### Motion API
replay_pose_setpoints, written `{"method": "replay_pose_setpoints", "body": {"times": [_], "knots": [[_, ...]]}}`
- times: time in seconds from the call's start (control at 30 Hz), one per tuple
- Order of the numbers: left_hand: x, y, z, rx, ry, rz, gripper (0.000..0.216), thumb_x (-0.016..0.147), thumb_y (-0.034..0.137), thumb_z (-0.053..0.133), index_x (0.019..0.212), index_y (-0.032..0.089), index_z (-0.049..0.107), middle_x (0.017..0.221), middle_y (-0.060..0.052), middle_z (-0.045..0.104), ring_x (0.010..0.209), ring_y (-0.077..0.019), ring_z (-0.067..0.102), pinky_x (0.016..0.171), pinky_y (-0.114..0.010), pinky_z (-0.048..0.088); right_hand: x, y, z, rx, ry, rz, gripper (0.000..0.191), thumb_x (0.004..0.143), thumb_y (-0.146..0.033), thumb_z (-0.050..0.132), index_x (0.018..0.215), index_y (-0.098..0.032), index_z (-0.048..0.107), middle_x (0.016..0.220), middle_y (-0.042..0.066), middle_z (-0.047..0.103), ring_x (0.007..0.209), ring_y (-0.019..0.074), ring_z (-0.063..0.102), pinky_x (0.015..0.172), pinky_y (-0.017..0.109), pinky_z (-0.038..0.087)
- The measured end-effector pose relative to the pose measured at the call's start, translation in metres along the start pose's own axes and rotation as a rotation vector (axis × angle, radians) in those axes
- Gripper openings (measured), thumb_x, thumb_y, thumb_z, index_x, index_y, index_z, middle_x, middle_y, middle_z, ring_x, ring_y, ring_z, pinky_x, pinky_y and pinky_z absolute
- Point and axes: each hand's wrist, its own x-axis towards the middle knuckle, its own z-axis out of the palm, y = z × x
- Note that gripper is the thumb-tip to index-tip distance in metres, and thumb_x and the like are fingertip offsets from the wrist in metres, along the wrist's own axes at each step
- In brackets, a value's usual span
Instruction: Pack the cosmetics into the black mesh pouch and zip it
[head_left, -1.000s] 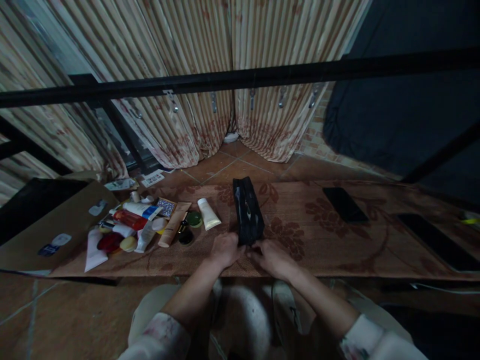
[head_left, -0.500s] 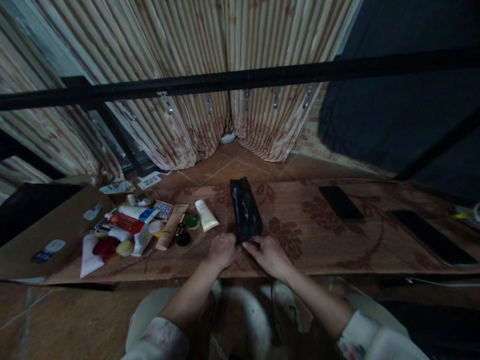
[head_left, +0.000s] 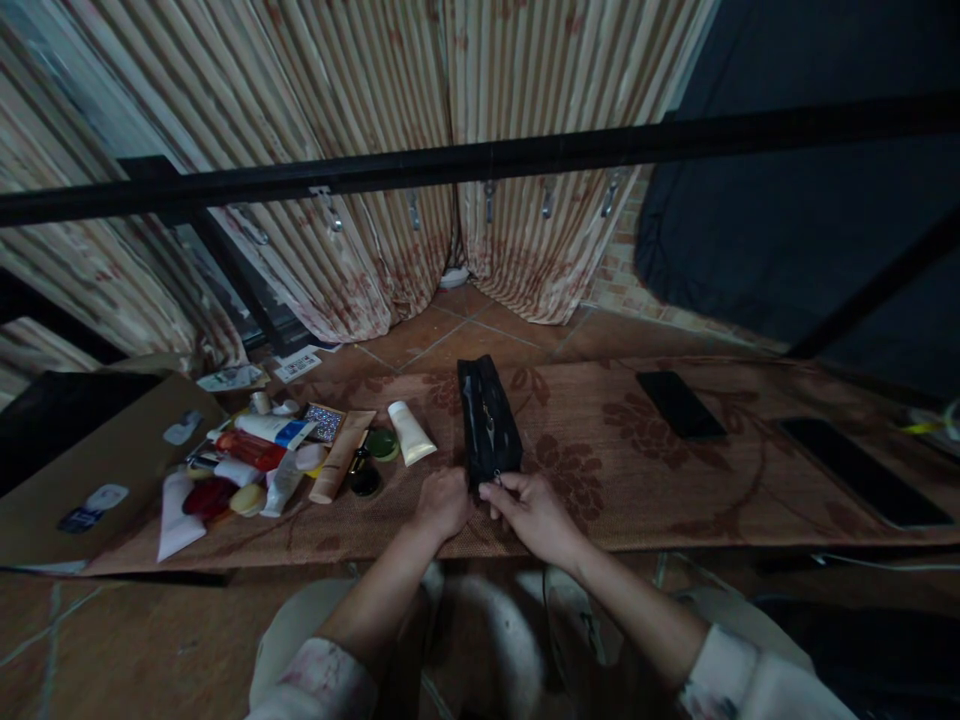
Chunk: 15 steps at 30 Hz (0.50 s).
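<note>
A black zip pouch (head_left: 486, 410) lies lengthwise on the patterned cloth in front of me, its zipper running along the top and a metal pull showing midway. My left hand (head_left: 444, 503) is closed on the pouch's near left corner, fingertips partly hidden. At the near right corner, thumb and fingers of my right hand (head_left: 529, 505) pinch the near end, where a small metallic bit shows. A white tube (head_left: 411, 434) rests just left of the pouch. Beside it are a green round jar (head_left: 383, 444), a small black bottle (head_left: 364, 478) and a beige tube (head_left: 341, 460).
A pile of cosmetics, with a red bottle (head_left: 251, 450) and a pink tube (head_left: 180, 515), lies left beside a cardboard box (head_left: 112, 475). Two dark flat phone-like slabs (head_left: 681, 405) lie on the right. A black metal bar (head_left: 420, 165) with hooks crosses before the curtains.
My right hand's fingers have shifted slightly at the pouch's near end, with the thumb now more visible. The pouch and left hand stay nearly in place.
</note>
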Motion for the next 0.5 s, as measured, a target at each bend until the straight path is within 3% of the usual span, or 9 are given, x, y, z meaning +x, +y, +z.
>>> {"method": "replay_pose_setpoints", "body": {"times": [0.23, 0.5], "knots": [[0.000, 0.002, 0.001, -0.010, 0.004, -0.009, 0.019, 0.083, 0.020, 0.049, 0.084, 0.016, 0.068, 0.094, -0.012, 0.070, 0.094, -0.0229, 0.065, 0.084, -0.031, 0.047, 0.004, -0.008, 0.002, 0.179, 0.028, -0.012, 0.038, 0.085, -0.049, 0.049, 0.066, -0.017, 0.058, 0.051, -0.005, 0.054, 0.039, 0.0072, 0.045, 0.042, 0.019, 0.033], [0.001, 0.000, 0.010, -0.028, 0.025, 0.035, 0.020, 0.085, 0.023, 0.048, 0.090, 0.018, 0.066, 0.098, -0.009, 0.069, 0.095, -0.0217, 0.064, 0.083, -0.031, 0.046, 0.011, -0.017, 0.002, 0.287, 0.084, -0.064, 0.038, 0.082, -0.052, 0.053, 0.070, -0.017, 0.061, 0.052, -0.005, 0.055, 0.038, 0.0070, 0.045, 0.041, 0.020, 0.033]]}}
